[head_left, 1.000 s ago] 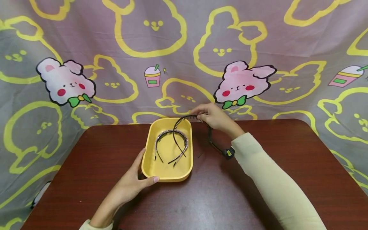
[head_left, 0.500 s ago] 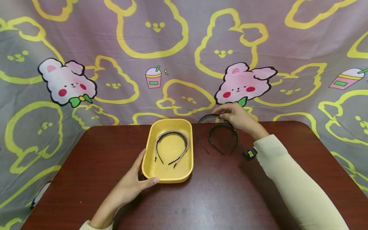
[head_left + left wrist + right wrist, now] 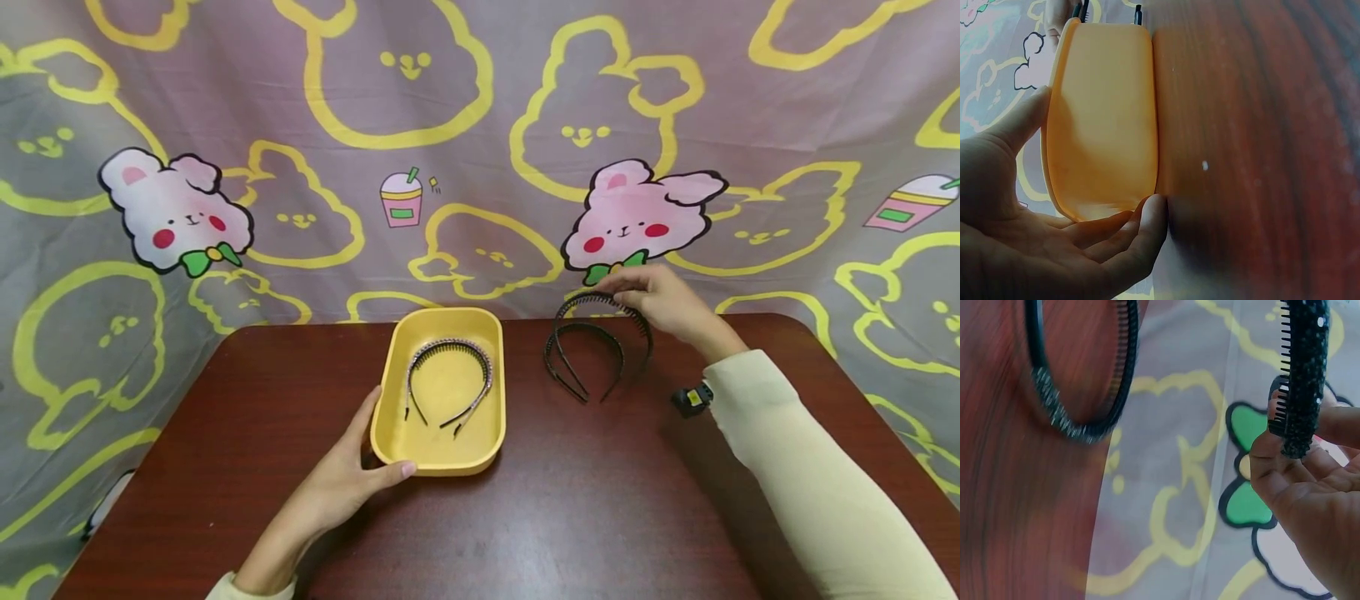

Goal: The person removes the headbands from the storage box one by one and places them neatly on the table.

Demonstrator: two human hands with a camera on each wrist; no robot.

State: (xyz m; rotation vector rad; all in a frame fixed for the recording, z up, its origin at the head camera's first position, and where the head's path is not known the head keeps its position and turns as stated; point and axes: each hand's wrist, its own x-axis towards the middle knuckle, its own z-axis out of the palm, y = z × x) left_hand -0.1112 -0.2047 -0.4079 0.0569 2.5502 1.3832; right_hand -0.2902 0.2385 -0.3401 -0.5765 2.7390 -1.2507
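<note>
My left hand (image 3: 337, 479) grips a yellow plastic basin (image 3: 384, 367) at its near left corner, thumb on the front rim and fingers against the outer wall. Inside lie two nested headbands (image 3: 450, 342), one sparkly and pinkish-silver, the other black with teeth. My right hand (image 3: 663, 307) pinches a black glittery toothed headband (image 3: 1307, 369) by its top, between thumb and fingers. Its arms hang down over a second black headband (image 3: 622, 354) on the table right of the basin. In the left wrist view, the basin wall hides its contents.
A dark reddish-brown table (image 3: 540, 500) bears everything. Behind it hangs a patterned curtain (image 3: 480, 167), close to the table's back edge. A small black camera (image 3: 692, 398) sits at my right wrist.
My right hand has carried the black headband from above the basin to the right, over the other black headband on the table. My left hand has stayed on the basin.
</note>
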